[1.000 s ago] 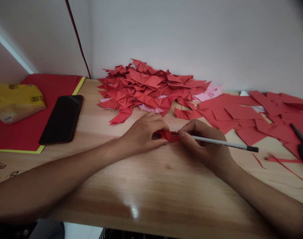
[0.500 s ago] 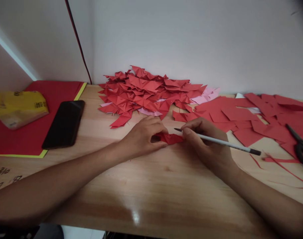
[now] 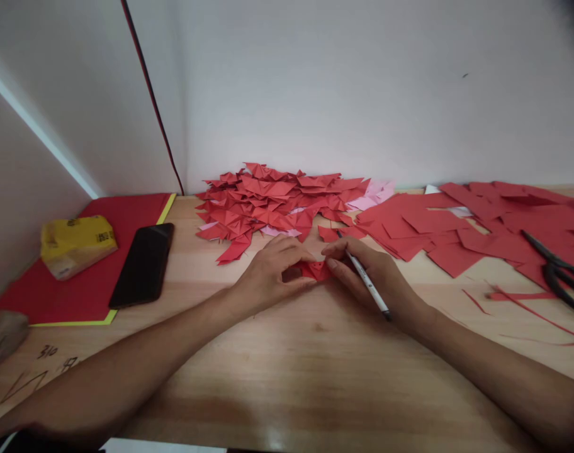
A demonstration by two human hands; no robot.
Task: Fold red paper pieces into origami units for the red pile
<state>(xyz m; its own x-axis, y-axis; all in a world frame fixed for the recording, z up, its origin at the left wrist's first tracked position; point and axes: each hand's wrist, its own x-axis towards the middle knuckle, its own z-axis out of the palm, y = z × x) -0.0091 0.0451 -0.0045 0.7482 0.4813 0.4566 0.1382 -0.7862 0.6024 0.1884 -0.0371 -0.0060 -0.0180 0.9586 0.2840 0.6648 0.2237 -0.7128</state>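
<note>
My left hand [image 3: 270, 272] and my right hand [image 3: 379, 277] meet at a small folded red paper piece [image 3: 315, 270] on the wooden table [image 3: 287, 377]. The left hand's fingers are curled and pinch the piece's left side. The right hand's fingers press its right side and also grip a white pen [image 3: 365, 280] with a dark cap, which slants back over the hand. Just behind the hands lies a heap of folded red paper pieces [image 3: 277, 201].
Flat red paper squares [image 3: 457, 226] spread across the right of the table, with black scissors [image 3: 558, 270] and thin red strips [image 3: 527, 302] beside them. At left a black phone [image 3: 143, 264] and a yellow packet [image 3: 74, 242] lie on a red sheet [image 3: 93, 283]. White walls close behind.
The view has tilted up and pulled back. The pen has swung from lying out to the right to slanting back over my right hand. Both hands stay on the red piece.
</note>
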